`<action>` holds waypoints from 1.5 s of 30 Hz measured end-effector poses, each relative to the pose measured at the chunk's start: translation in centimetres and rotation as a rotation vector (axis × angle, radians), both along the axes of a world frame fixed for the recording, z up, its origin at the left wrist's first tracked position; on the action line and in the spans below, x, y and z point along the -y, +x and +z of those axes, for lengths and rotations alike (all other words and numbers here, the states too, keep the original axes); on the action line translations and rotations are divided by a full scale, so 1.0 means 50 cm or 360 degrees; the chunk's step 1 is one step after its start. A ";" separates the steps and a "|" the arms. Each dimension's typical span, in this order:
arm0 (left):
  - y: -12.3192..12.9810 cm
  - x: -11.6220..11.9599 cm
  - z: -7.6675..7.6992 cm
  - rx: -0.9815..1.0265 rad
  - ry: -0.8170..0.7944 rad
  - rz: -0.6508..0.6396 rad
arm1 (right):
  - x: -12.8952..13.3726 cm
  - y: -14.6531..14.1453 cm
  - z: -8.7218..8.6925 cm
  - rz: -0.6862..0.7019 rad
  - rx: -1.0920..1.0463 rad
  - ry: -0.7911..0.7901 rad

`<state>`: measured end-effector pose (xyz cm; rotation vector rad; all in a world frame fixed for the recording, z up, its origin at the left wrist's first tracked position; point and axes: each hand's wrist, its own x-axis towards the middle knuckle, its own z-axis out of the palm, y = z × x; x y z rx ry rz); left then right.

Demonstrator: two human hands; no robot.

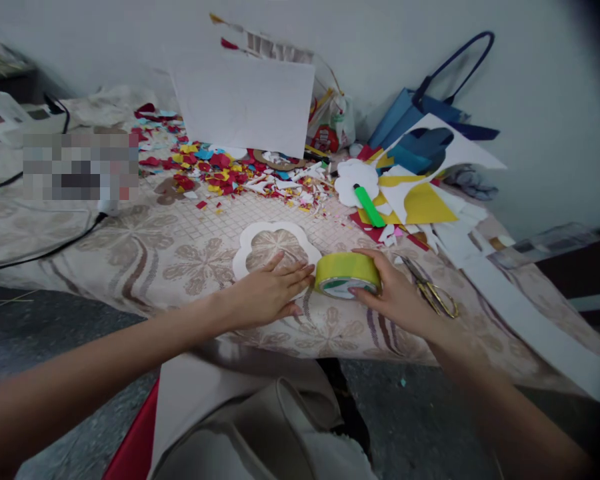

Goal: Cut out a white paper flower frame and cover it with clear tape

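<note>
A white flower-shaped paper ring (247,237) lies flat on the patterned tablecloth in front of me. Across its near right edge rests my left hand (275,290), palm down with the fingers stretched out. My right hand (387,287) grips a roll of yellow tape (347,268) from its right side, thumb low and fingers over the top. The roll touches or nearly touches the ring's right edge, close to my left fingertips. Just right of my right hand lie gold-handled scissors (433,290).
Colourful paper scraps (225,173) are heaped behind the ring. A green cutter (369,205) lies by a white scalloped paper shape (347,180). Cut sheets (425,203) and a long white strip (530,320) run along the right. A white sheet (250,103) and a blue bag (405,113) stand behind.
</note>
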<state>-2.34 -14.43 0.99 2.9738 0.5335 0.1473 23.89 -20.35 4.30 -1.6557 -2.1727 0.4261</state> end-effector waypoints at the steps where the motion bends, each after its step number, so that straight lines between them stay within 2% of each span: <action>1: 0.002 -0.007 -0.001 -0.0004 -0.0013 -0.0032 | -0.002 0.001 -0.002 -0.0009 -0.0041 0.0009; 5: 0.017 -0.015 -0.011 -0.0056 -0.0002 -0.0044 | -0.022 0.014 0.011 0.0032 -0.0069 0.0019; 11: 0.044 0.007 -0.022 -0.0100 0.0044 0.0077 | -0.051 0.037 0.032 0.0123 -0.0019 -0.0013; 22: 0.051 0.012 -0.024 -0.0104 -0.0003 0.0122 | -0.074 0.056 0.080 0.0329 0.0301 0.0020; 26: 0.040 -0.010 0.006 -0.0123 -0.0293 0.0041 | -0.102 0.054 0.077 0.0450 0.0319 0.0031; 27: 0.039 -0.016 0.019 -0.0077 -0.0367 0.0087 | -0.109 0.053 0.077 0.0482 0.0329 0.0034; 31: 0.060 -0.035 0.071 0.0296 -0.0532 0.0556 | -0.130 0.032 0.082 0.0593 0.0400 0.0040; 33: 0.083 -0.041 0.088 0.0420 -0.0652 0.0640 | -0.135 0.014 0.090 0.0597 0.0415 0.0034; 36: 0.114 -0.048 0.090 0.0501 -0.0693 0.0712 | -0.130 -0.001 0.113 0.0578 0.0401 0.0051; 38: 0.125 -0.053 0.080 0.0544 -0.0654 0.0759 | -0.117 0.015 0.132 0.0589 0.0376 0.0138; 40: 0.129 -0.060 0.068 0.0571 -0.0683 0.0774 | -0.091 0.057 0.141 0.0505 0.0363 0.0265; 42: 0.130 -0.067 0.058 0.0583 -0.0730 0.0797 | -0.054 0.121 0.130 0.0117 0.0384 0.0337; 43: 0.131 -0.070 0.055 0.0580 -0.0738 0.0817 | -0.032 0.157 0.114 -0.0101 0.0399 0.0308; 45: 0.135 -0.073 0.054 0.0565 -0.0738 0.0866 | 0.012 0.224 0.066 -0.0415 0.0473 0.0070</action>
